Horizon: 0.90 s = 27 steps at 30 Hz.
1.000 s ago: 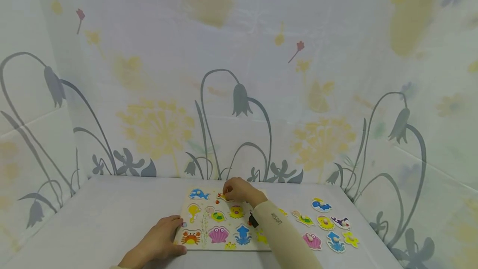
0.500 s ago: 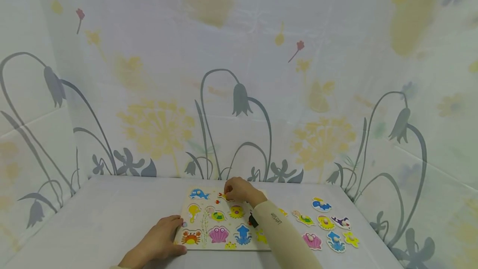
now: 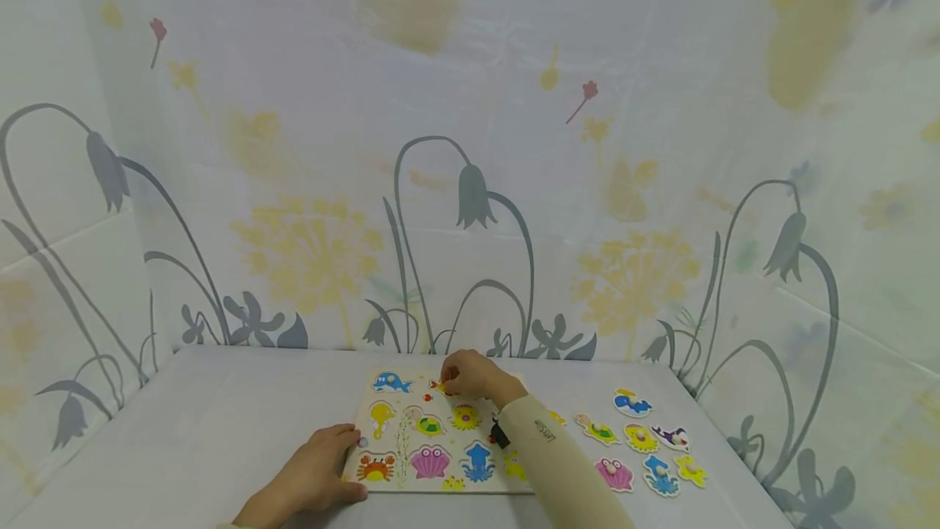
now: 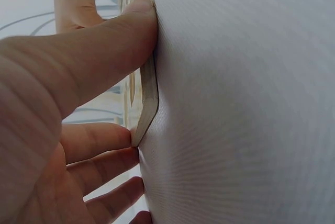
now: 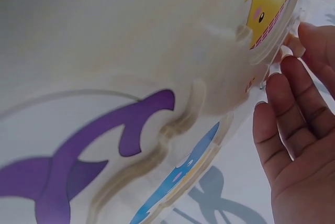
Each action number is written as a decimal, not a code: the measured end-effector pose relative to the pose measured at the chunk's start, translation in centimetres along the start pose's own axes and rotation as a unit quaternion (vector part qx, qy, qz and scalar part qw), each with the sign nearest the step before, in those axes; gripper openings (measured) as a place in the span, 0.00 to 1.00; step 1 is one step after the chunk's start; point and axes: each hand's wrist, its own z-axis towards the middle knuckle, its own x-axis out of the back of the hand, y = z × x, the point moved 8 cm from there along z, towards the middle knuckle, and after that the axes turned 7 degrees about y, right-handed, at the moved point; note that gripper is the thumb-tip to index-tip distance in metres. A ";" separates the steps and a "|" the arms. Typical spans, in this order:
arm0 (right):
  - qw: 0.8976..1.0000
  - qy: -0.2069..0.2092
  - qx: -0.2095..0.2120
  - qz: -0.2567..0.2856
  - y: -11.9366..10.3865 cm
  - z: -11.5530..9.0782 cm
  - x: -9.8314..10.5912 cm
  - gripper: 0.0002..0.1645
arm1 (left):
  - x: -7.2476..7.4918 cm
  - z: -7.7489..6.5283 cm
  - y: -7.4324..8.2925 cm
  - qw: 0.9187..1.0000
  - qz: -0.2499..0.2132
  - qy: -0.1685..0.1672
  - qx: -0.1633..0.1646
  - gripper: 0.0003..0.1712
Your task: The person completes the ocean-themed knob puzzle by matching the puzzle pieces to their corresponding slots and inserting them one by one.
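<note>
In the head view my left hand (image 3: 316, 468) grips the front left corner of a sea-animal puzzle board (image 3: 400, 486). The left wrist view has the thumb pressed on the board's edge (image 4: 149, 82), the fingers round the corner. At the back of the board my right hand (image 3: 473, 375) pinches a small red-and-yellow puzzle piece (image 3: 438, 387), mostly covered by the fingers. Its wooden knob (image 5: 294, 45) shows between thumb and fingertips in the right wrist view. To its left, a blue whale piece (image 3: 392, 382) with a knob sits in the board.
Several loose knobbed pieces lie right of the board, among them a turtle (image 3: 598, 430), a blue whale (image 3: 632, 403), a pink shell (image 3: 613, 474), a squid (image 3: 661, 476) and a yellow star (image 3: 689, 471). A flower-printed curtain (image 3: 470, 268) stands behind the white table (image 3: 242, 398).
The right hand has shifted very slightly to the right, still pinching the piece. The left hand has stayed at the board's corner.
</note>
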 end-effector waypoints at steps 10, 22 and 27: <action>1.000 0.003 -0.011 0.017 0.4 0.0 0.0 0.03 | 0.0 -0.1 0.0 1.000 -0.003 0.000 0.005 0.46; 0.999 0.020 0.031 0.008 2.5 -1.8 2.2 0.08 | 0.0 -0.3 0.4 1.000 -0.013 -0.004 -0.007 0.45; 0.997 0.036 0.060 -0.015 3.3 -3.1 3.9 0.09 | 0.1 -0.2 0.2 1.000 -0.004 0.003 -0.006 0.45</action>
